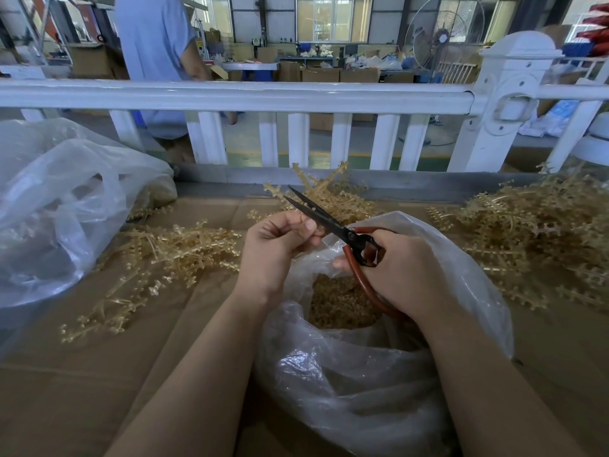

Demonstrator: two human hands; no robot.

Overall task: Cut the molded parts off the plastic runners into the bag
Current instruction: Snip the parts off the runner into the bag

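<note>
My right hand (405, 272) grips the red-brown handles of black scissors (324, 217), whose blades stand slightly apart and point up-left. My left hand (280, 237) is curled just left of the blades, fingertips pinched together near them; what it holds is too small to make out. Both hands hover over an open clear plastic bag (362, 374) holding a heap of small amber cut parts (339, 301). Amber runners with parts lie in piles on the cardboard: one to the left (171, 249), one behind the scissors (333, 192), a large one at right (534, 239).
Brown cardboard (82, 374) covers the table. A second, larger clear bag (56, 209) sits at far left. A white railing (263, 97) runs along the table's back edge, with a person standing (155, 54) beyond it in the workshop.
</note>
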